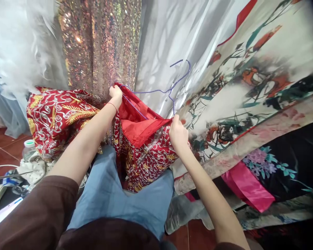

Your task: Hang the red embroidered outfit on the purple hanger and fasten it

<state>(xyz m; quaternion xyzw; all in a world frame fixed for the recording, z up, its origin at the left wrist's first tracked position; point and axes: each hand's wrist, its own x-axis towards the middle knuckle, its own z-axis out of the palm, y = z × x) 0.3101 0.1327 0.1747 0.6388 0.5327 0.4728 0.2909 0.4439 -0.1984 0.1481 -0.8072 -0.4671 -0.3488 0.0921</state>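
Observation:
A red garment [153, 158] with gold and silver embroidery and a plain red lining lies across the lap. Inside its opening is a purple wire hanger [151, 91], whose hook stands up and points left. My left hand [116, 93] is closed on the garment's far edge, at the left end of the hanger. At the other end, my right hand [178, 132] pinches the garment's edge where the hanger's right arm comes down. The hanger's lower bar is partly hidden in the cloth. More of the red embroidered fabric [65, 118] spreads to the left, beyond my left forearm.
Behind hang a sequined garment [101, 41], white feathery material [18, 41] and white sheer fabric [164, 45]. Floral printed cloth [250, 76] and a black piece with a pink band [247, 185] hang on the right. A bottle [29, 149] and a phone-like object [7, 209] are at left.

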